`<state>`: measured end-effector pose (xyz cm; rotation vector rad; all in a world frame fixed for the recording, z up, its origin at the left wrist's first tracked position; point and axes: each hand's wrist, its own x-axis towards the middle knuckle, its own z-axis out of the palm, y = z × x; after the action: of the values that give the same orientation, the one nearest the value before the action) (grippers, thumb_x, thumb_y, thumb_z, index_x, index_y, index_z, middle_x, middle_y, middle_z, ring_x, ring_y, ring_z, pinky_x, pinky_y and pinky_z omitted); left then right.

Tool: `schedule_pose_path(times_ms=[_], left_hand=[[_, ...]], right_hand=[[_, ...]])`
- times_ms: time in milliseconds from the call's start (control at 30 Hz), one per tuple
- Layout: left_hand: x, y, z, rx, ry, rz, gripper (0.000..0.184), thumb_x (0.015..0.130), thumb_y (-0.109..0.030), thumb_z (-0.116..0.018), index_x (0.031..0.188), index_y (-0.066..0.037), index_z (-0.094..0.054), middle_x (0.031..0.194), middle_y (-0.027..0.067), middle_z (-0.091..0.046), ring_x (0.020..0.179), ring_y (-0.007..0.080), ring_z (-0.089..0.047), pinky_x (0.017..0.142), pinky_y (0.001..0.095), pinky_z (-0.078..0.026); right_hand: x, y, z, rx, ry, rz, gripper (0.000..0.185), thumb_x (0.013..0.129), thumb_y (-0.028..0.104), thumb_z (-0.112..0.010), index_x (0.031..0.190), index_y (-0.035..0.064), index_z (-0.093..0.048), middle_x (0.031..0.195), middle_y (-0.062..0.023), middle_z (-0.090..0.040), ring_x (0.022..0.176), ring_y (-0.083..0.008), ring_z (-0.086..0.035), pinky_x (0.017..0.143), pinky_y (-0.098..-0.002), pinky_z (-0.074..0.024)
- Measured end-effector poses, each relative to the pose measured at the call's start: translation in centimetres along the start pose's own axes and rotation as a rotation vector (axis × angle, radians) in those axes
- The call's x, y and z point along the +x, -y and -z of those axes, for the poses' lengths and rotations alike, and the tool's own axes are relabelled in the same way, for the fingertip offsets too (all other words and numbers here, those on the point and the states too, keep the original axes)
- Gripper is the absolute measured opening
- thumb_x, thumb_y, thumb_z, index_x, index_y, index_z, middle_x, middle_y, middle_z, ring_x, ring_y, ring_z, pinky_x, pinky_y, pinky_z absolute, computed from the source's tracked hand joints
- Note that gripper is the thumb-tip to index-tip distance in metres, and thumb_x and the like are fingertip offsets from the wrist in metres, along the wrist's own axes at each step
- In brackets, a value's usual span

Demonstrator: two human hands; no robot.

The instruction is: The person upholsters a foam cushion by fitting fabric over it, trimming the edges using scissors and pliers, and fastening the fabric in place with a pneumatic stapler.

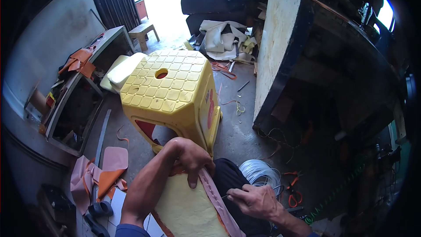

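Note:
A pale yellow foam cushion (186, 204) lies in my lap, its edge wrapped in a pink cover strip (215, 197) with a row of stitches or staples along it. My left hand (193, 158) is closed over the far end of this cushion, thumb pressed on the foam beside the strip. Just right of the strip, my right hand (254, 199) has its fingers pinched together. A thin sliver seems to stick out from the fingertips toward the strip, too small to name.
A yellow plastic stool (166, 87) stands right ahead. At right on the floor are a coil of pale wire (262, 173), orange-handled scissors (294, 197) and pliers (294, 178). Pink and orange material scraps (112, 169) lie at left; a white panel (278, 48) rises at right.

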<state>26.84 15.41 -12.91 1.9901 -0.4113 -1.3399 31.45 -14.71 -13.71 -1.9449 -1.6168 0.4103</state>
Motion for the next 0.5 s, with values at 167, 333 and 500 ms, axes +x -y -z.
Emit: schedule_pose_path(times_ms=[167,333,500], left_hand=[[0.2,-0.6,0.8,-0.029,0.016,0.008,0.083,0.062,-0.023,-0.090,0.134,0.002,-0.058,0.117,0.0203,-0.070,0.108,0.0330,-0.068,0.097,0.0389,-0.052],[0.3,0.1,0.5,-0.046,0.031,0.010,0.080,0.064,-0.022,-0.091,0.133,0.001,-0.059,0.117,0.0194,-0.071,0.107,0.0321,-0.068,0.096,0.0393,-0.052],[0.1,0.4,-0.2,-0.053,0.020,0.025,0.079,0.064,-0.021,-0.090,0.133,0.001,-0.059,0.116,0.0195,-0.071,0.107,0.0329,-0.068,0.095,0.0395,-0.053]], right_hand=[[0.1,1.5,-0.4,-0.246,0.032,0.051,0.027,0.089,0.031,-0.072,0.116,0.0286,-0.069,0.067,-0.0018,-0.053,0.047,-0.0194,-0.057,0.037,-0.0347,-0.0432],[0.6,2.4,0.0,-0.306,0.128,0.010,0.032,0.091,0.029,-0.067,0.123,0.0305,-0.064,0.071,-0.0035,-0.056,0.048,-0.0190,-0.060,0.036,-0.0351,-0.0448],[1.4,3.7,0.4,-0.357,0.251,-0.039,0.030,0.091,0.027,-0.064,0.121,0.0285,-0.064,0.073,-0.0084,-0.058,0.051,-0.0228,-0.064,0.038,-0.0368,-0.0474]])
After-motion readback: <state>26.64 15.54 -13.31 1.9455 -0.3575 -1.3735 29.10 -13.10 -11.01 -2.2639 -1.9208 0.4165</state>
